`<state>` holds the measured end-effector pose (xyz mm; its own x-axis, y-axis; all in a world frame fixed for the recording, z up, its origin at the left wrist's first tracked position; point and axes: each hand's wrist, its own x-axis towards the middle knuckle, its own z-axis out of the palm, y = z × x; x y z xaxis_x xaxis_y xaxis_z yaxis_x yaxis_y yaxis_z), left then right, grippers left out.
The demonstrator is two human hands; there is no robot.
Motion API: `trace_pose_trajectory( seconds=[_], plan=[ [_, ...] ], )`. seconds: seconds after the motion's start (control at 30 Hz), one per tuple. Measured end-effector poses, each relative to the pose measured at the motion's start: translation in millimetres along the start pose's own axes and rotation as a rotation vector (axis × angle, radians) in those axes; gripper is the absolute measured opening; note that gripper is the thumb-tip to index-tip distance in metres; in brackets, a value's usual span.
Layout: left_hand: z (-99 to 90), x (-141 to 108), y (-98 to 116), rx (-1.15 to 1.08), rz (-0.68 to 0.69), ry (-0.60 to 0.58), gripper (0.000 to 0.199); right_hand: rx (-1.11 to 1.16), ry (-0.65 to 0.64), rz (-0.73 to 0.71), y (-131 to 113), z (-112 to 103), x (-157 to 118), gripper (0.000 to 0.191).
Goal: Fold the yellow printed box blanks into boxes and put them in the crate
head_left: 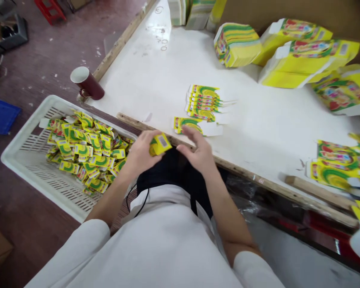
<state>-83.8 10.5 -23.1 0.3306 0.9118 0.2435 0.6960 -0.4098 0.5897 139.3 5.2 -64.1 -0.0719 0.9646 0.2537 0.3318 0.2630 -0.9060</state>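
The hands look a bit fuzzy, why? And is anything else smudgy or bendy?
In the head view, the right hand is smeared by motion blur; the left hand holding the small yellow box is slightly sharper. The packets near the right edge smear too, and the table edge curves from wide-lens distortion.

Bright, even overhead light; mild glare on white tabletop (258, 120); soft shadows; motion blur on right hand (198, 152); wide-angle stretch at edges.

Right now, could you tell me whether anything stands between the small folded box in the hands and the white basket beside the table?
Nothing visible does. The left hand holds the small yellow box just right of the white basket, whose open top already holds a heap of folded boxes. The right hand is on the far side.
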Motion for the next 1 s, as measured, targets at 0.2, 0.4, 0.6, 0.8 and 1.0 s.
trace_pose_trajectory(
  seconds=[0.2,0.4,0.6,0.8,1.0],
  plan=[
    [-61.3,-12,-67,0.348,-0.384,0.424,0.075,-0.651,-0.096,0.158,44,-32,31,0.04],
    [-34.2,-5,-46,0.179,-0.214,0.292,0.046,-0.662,-0.021,0.173,50,-27,26,0.037],
    [24.6,9,4,-0.177,-0.03,-0.044,0.029,-0.243,0.218,0.18,55,-30,20,0.037],
    [64.7,16,18,-0.824,-0.239,-0.15,0.063,0.141,0.41,0.178,24,-27,10,0.056],
    [80.0,31,46,-1.152,-0.308,0.232,0.067,0.514,0.008,0.273,-10,18,-9,0.05]
  ],
)
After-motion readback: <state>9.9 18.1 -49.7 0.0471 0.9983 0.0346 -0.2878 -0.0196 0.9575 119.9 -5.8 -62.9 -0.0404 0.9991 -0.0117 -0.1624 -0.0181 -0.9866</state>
